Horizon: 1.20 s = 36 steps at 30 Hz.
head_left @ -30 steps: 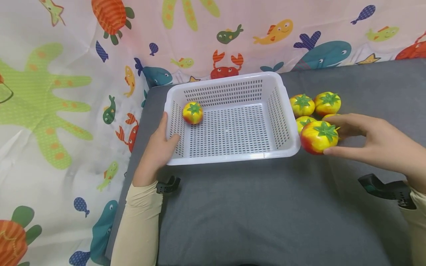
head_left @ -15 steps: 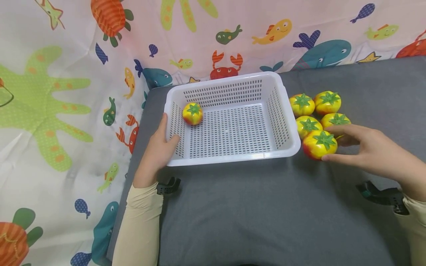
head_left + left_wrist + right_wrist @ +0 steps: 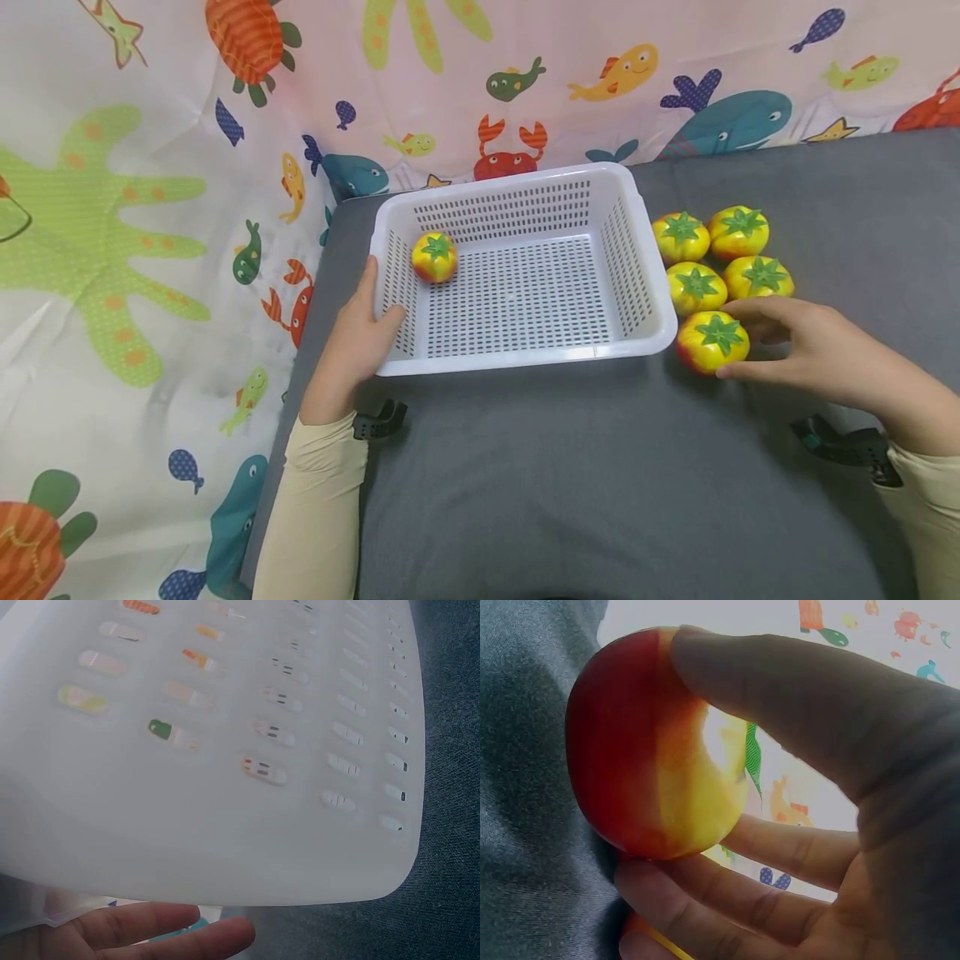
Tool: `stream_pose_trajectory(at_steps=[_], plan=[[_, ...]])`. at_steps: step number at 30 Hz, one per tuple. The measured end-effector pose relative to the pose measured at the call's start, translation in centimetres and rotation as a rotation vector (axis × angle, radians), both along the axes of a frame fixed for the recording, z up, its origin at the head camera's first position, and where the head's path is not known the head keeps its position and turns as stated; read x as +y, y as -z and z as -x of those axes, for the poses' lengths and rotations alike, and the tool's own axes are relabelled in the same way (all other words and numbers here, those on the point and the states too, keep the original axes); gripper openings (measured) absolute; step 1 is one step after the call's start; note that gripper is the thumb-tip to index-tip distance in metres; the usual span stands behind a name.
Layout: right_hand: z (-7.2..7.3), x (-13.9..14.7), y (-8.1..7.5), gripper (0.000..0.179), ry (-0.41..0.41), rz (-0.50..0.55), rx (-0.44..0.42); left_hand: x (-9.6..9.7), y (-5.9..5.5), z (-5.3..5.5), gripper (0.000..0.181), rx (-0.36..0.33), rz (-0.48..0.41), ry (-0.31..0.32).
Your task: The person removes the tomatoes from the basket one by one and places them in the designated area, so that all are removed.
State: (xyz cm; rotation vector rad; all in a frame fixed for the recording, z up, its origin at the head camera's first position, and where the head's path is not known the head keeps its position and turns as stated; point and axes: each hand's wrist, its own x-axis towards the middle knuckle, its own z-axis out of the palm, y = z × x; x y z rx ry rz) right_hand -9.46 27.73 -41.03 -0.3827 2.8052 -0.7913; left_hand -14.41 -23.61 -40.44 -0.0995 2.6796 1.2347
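A white perforated plastic basket [image 3: 517,292] stands on the grey cloth, with one yellow-and-red toy fruit [image 3: 434,257] with a green leafy top in its back left corner. My left hand [image 3: 365,337] grips the basket's left rim, thumb over the edge; the left wrist view shows fingers [image 3: 150,930] below the rim. Right of the basket, my right hand [image 3: 802,350] holds a matching toy fruit [image 3: 712,342] between thumb and fingers. In the right wrist view the fruit's red side [image 3: 622,750] faces the camera, close over the cloth.
Several matching fruits sit in a cluster beside the basket's right wall, including a near one [image 3: 697,288] and a far one [image 3: 738,231]. A curtain [image 3: 450,83] printed with sea animals hangs behind and on the left. Grey cloth [image 3: 540,467] covers the table.
My right hand has moved down and slightly toward me with the fruit, exposing more of the fruits behind it. The left hand and basket have stayed in place.
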Motion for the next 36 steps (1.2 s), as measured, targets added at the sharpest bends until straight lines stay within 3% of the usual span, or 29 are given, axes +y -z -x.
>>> stream_pose_trajectory(at_steps=[26, 36], plan=[[0.67, -0.06, 0.93, 0.083, -0.026, 0.001, -0.032, -0.03, 0.01, -0.04, 0.086, 0.009, 0.01, 0.005], [0.31, 0.21, 0.93, 0.086, -0.029, 0.016, -0.038, -0.08, -0.12, -0.06, 0.086, 0.01, 0.006, 0.011]])
